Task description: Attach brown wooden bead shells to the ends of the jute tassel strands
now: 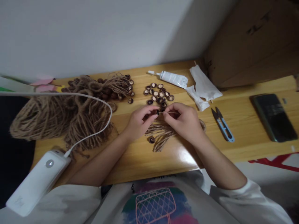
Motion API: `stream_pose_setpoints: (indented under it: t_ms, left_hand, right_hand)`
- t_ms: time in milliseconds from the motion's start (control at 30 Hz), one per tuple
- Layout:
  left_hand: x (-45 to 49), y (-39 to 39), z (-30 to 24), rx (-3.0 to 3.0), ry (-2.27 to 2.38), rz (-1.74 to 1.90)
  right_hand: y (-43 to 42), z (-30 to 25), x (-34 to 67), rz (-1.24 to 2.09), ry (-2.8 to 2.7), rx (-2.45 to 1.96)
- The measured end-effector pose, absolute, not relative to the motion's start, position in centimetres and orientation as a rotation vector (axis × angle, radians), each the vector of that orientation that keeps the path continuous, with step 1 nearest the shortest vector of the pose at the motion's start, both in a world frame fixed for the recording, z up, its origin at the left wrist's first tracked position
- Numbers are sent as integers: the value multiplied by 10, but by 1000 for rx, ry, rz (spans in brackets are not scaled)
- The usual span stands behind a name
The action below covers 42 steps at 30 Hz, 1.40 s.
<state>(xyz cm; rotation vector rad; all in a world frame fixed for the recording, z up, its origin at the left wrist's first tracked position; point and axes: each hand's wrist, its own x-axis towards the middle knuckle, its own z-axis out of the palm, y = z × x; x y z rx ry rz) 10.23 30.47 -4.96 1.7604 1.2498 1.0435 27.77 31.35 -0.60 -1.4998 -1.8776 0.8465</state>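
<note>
Between the thumb and fingertips of my left hand [141, 120] is a small dark nut shell [157, 112]. My right hand [181, 119] pinches a thin twine strand [161, 113] that reaches to the shell. Beneath both hands lies a bundle of brown twine [161, 141], its strands fanned out toward me. A single shell half [151, 140] rests beside those strands. Just beyond my fingertips is a loose cluster of shell halves [161, 94], dark outside, several showing pale insides. My right palm partly covers the twine bundle.
Twine hanks [46, 115] and more shells [130, 101] lie at left. A white power bank [38, 183] with a cable is front left. Behind are a glue tube [174, 79] and white wrappers [205, 84]. Blue thread snips [224, 126], a phone [274, 118] and a cardboard box [252, 46] are at right.
</note>
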Motion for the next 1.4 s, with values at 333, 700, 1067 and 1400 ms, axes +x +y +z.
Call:
stream_pose_setpoints:
  t_ms: [333,700,1067,1400]
  left_hand:
    - [103,305,-51,1599,1288,1102]
    - [105,307,-52,1341,1221,1210]
    - [106,305,-54,1420,1210,1139]
    - [109,305,-53,1538,1211,1057]
  right_hand:
    - [315,-10,279,915,-1771,-1492]
    - [319,-12,279,1243,-1510,-1357]
    - [319,-9,277,1396,-1354,-1282]
    - [322,-12,276,1434,-1284,-1273]
